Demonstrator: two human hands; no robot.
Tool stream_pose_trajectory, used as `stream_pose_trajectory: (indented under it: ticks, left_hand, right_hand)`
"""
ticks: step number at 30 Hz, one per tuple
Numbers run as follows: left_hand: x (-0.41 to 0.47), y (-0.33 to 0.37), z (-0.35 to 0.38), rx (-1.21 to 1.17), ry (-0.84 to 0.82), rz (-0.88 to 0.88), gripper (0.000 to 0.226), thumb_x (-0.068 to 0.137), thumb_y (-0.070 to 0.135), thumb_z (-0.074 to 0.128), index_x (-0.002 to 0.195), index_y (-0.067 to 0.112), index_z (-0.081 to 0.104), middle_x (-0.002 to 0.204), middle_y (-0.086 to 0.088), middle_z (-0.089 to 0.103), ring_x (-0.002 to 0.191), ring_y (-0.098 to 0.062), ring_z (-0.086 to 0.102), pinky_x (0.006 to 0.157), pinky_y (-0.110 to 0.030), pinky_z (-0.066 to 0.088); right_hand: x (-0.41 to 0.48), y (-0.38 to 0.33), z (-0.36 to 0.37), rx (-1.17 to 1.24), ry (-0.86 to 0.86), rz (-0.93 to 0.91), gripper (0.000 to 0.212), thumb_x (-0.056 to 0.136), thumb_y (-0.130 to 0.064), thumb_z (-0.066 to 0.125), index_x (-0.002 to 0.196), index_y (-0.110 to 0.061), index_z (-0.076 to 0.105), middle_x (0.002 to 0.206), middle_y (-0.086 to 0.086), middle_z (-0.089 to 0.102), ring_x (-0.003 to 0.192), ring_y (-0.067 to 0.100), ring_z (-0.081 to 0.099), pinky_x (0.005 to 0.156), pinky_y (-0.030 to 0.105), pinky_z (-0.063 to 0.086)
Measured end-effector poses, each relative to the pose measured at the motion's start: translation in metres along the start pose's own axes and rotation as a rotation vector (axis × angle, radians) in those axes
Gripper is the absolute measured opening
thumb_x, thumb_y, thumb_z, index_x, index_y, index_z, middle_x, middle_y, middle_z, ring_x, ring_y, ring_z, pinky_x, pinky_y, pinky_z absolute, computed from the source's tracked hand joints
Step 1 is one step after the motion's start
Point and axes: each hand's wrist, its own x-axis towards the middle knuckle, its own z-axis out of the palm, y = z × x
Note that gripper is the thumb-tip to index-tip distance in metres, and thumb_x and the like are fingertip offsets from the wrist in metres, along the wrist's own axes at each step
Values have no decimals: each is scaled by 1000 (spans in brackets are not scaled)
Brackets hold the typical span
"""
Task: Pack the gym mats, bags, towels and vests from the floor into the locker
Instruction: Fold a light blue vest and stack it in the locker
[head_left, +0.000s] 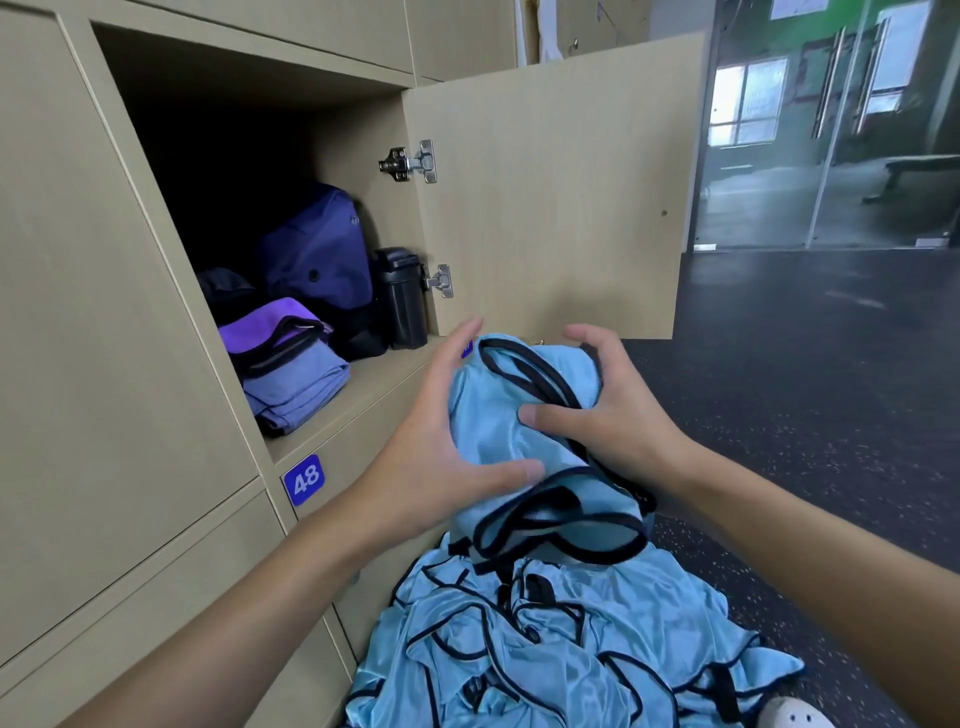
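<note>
At the foot of the lockers, beside a white shoe, a heap of vests lies rumpled on the dark speckled floor: shiny sky-blue fabric edged with thin black binding. Above the heap, a bundled vest of the same blue is held in the air. The left hand clasps its side, thumb across the front. The right hand curls over the top edge, thumb pressing the middle. Black-trimmed loops hang from the bundle's lower end. Just beyond it is the open locker, above a plate marked 48. Inside sit folded purple towels at the front. A purple bag stands behind them, with a black canister by the hinged door.
</note>
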Motion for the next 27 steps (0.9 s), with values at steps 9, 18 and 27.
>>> stream_pose_trajectory:
  ticks: [9,18,27]
  left_hand:
    - [1,-6,-4,192,-169,-82,110,64,22,92,145,57,26,138,27,47,119,13,52,95,-11,44]
    - [-3,-7,-4,433,-157,-64,118,56,34,87,150,52,17,153,35,-10,141,9,21,96,-7,39]
    - [-3,-6,-9,588,-141,145,96,63,22,79,143,46,32,134,29,37,121,13,39,93,-4,34]
  right_hand:
    - [-3,-4,4,142,-7,211,72,81,-18,80,139,-31,39,111,-4,66,86,13,72,67,28,59]
    - [-4,-5,5,280,-83,297,35,89,-16,71,122,-14,61,106,11,74,88,24,74,66,34,60]
    - [-5,-5,10,334,-171,308,30,92,-18,66,119,-5,63,109,17,72,88,25,71,71,34,60]
